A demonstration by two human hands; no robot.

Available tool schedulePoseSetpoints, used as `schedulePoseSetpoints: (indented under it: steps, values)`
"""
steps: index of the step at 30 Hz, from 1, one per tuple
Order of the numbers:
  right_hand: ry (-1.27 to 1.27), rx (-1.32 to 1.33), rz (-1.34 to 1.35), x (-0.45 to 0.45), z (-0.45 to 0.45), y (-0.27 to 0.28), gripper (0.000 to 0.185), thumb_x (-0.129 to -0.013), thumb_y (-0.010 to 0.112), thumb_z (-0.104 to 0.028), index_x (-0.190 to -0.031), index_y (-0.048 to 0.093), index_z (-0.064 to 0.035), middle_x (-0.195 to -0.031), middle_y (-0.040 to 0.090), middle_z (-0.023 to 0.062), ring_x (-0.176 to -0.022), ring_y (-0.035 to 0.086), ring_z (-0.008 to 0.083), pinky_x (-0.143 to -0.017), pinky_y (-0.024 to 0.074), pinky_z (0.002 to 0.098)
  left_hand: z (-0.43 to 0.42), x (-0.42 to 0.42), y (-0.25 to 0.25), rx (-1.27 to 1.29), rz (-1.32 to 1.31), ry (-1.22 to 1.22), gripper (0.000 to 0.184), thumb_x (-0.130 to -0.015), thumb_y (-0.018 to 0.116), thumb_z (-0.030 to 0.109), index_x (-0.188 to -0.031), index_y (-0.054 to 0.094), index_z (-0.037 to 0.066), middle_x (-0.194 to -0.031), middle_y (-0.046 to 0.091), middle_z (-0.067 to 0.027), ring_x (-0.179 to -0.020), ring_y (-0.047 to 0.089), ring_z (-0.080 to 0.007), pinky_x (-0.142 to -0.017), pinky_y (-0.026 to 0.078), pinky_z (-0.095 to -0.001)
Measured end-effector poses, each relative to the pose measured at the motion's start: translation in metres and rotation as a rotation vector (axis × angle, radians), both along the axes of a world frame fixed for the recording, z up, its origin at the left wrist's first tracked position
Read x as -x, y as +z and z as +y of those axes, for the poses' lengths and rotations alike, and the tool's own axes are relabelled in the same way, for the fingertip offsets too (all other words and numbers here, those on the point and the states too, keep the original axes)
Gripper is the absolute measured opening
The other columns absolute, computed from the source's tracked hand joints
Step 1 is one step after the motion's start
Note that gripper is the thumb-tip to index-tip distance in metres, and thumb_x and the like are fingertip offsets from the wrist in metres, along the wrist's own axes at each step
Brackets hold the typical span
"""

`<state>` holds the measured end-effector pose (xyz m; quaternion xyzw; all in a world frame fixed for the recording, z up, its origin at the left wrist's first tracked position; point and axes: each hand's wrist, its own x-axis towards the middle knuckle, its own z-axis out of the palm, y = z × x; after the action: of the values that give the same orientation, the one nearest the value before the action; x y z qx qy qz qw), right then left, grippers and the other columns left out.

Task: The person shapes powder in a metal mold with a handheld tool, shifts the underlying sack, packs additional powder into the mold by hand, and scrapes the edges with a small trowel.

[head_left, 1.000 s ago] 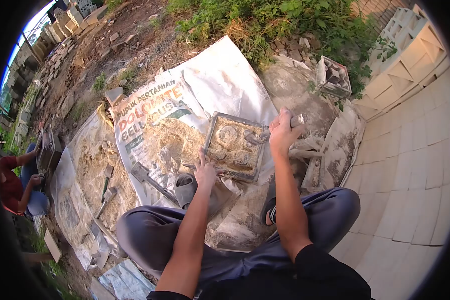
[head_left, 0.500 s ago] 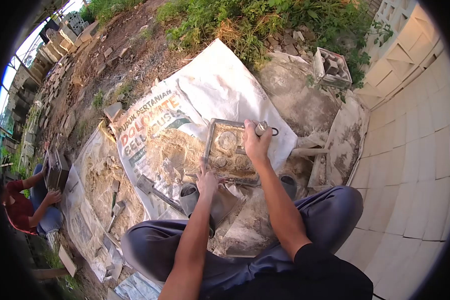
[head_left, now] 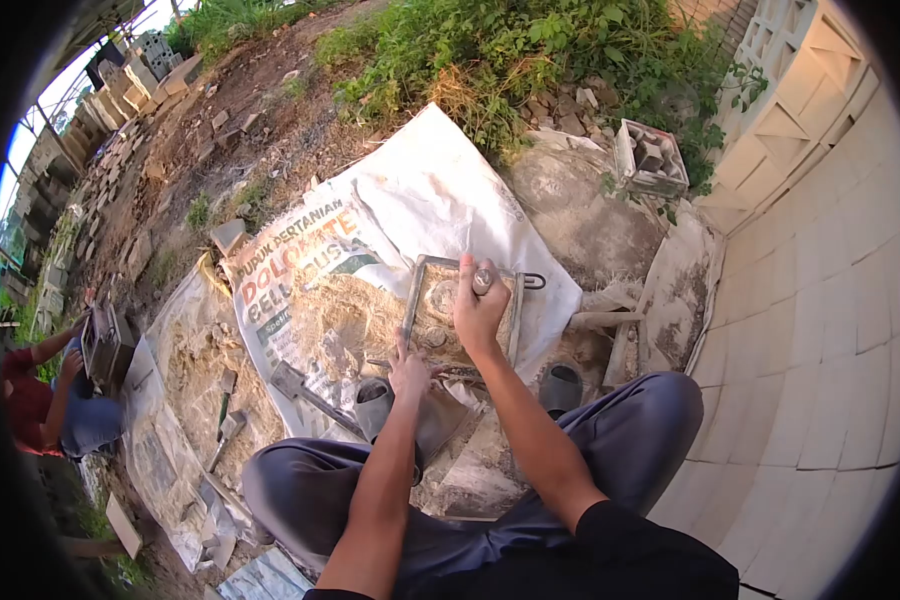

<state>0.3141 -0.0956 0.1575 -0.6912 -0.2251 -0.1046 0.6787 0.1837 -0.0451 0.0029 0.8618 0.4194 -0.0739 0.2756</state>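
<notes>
A rectangular frame, grey and dusty, holds packed tan powder with round shapes in its surface. A dark metal loop sticks out from its right side. My left hand grips the frame's near left corner, index finger lying along the left rail. Above the powder, my right hand is closed around a short, upright grey tool with a rounded top. The tool's lower end is hidden under my hand, so I cannot tell whether it touches the powder.
Beneath the frame lies a white printed sack with loose tan powder on it. A hammer-like tool and two brushes lie to the left. A box of blocks stands back right. Another person handles a similar frame far left.
My right hand has moved left with the tool, from the frame's right side to over its middle. My left hand stays at the near left corner. The view has shifted slightly.
</notes>
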Motion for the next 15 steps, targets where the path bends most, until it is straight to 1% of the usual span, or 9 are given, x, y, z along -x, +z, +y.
schedulePoseSetpoints:
  steps: [2,4,5,7,9,11,13,14,15]
  values:
    - [0.058,-0.257,0.184,-0.011,-0.008,-0.002,0.041,-0.092,0.056,-0.023,-0.058,0.042,-0.0054,-0.046,0.04,-0.0011,-0.039,0.038,0.0111,-0.04,0.0278,0.029,-0.001,0.0,0.001,0.004,-0.009,0.018,0.047,-0.069,0.076,0.035,-0.112,0.066,0.02,-0.153,0.0,-0.0041,-0.124,0.037,-0.0382,-0.092,0.045,-0.0471]
    - [0.109,-0.347,0.39,-0.031,-0.02,0.011,0.045,-0.093,0.056,-0.025,-0.054,0.038,-0.0099,-0.045,0.036,-0.0056,-0.036,0.032,0.0081,-0.036,0.0241,0.0267,0.002,-0.002,0.004,0.031,0.035,0.013,0.046,-0.068,0.077,0.034,-0.11,0.066,0.02,-0.153,0.0,-0.0042,-0.126,0.035,-0.0386,-0.091,0.045,-0.0481]
    - [0.133,-0.332,0.386,-0.039,-0.025,0.019,0.045,-0.093,0.056,-0.025,-0.054,0.038,-0.0099,-0.045,0.036,-0.0056,-0.036,0.032,0.0081,-0.036,0.0241,0.0267,0.003,-0.002,0.004,0.041,0.027,0.038,0.046,-0.068,0.077,0.034,-0.11,0.066,0.02,-0.153,0.0,-0.0042,-0.126,0.035,-0.0386,-0.091,0.045,-0.0481]
    - [0.343,-0.447,0.385,-0.048,-0.031,0.041,0.045,-0.091,0.056,-0.022,-0.053,0.037,-0.011,-0.044,0.033,-0.0051,-0.034,0.028,0.0066,-0.034,0.0231,0.0259,0.002,-0.002,0.003,0.021,0.006,0.04,0.043,-0.066,0.079,0.031,-0.106,0.068,0.019,-0.153,0.001,-0.0041,-0.128,0.034,-0.0389,-0.091,0.045,-0.0487]
    - [0.398,-0.401,0.363,-0.051,-0.029,0.067,0.044,-0.091,0.056,-0.02,-0.052,0.037,-0.0107,-0.044,0.032,-0.0048,-0.034,0.028,0.0062,-0.034,0.0228,0.0253,0.003,-0.002,0.001,0.053,-0.036,0.065,0.042,-0.065,0.08,0.028,-0.103,0.069,0.017,-0.153,0.003,-0.0045,-0.127,0.034,-0.0388,-0.09,0.045,-0.0484]
    - [0.435,-0.377,0.335,-0.065,-0.024,0.075,0.042,-0.09,0.055,-0.018,-0.052,0.037,-0.0104,-0.043,0.032,-0.0045,-0.035,0.028,0.0059,-0.033,0.0225,0.0247,0.005,-0.002,0.005,0.05,-0.036,0.046,0.041,-0.063,0.081,0.027,-0.101,0.069,0.015,-0.153,0.004,-0.0049,-0.127,0.035,-0.0386,-0.089,0.045,-0.0482]
    - [0.672,-0.36,0.293,-0.082,-0.021,0.077,0.034,-0.088,0.054,-0.014,-0.057,0.041,-0.0079,-0.046,0.034,-0.0041,-0.036,0.03,0.0064,-0.036,0.0279,0.0257,0.003,-0.002,-0.001,0.017,-0.026,0.03,0.042,-0.064,0.08,0.028,-0.102,0.069,0.015,-0.153,0.005,-0.005,-0.125,0.037,-0.038,-0.088,0.046,-0.0477]
    - [0.672,-0.359,0.292,-0.083,-0.017,0.074,0.034,-0.088,0.054,-0.014,-0.057,0.041,-0.0079,-0.046,0.034,-0.0041,-0.036,0.03,0.0064,-0.036,0.0279,0.0257,0.003,-0.001,-0.003,0.0,-0.025,0.039,0.041,-0.065,0.079,0.029,-0.102,0.069,0.015,-0.153,0.005,-0.0048,-0.125,0.037,-0.0378,-0.088,0.046,-0.0474]
    - [0.637,-0.366,0.282,-0.083,-0.012,0.071,0.031,-0.089,0.054,-0.016,-0.061,0.043,-0.0069,-0.047,0.034,-0.0039,-0.038,0.03,0.007,-0.039,0.0304,0.0266,0.002,-0.001,-0.003,-0.017,-0.026,0.049,0.041,-0.065,0.079,0.03,-0.102,0.069,0.015,-0.153,0.005,-0.0046,-0.124,0.038,-0.0377,-0.089,0.046,-0.0472]
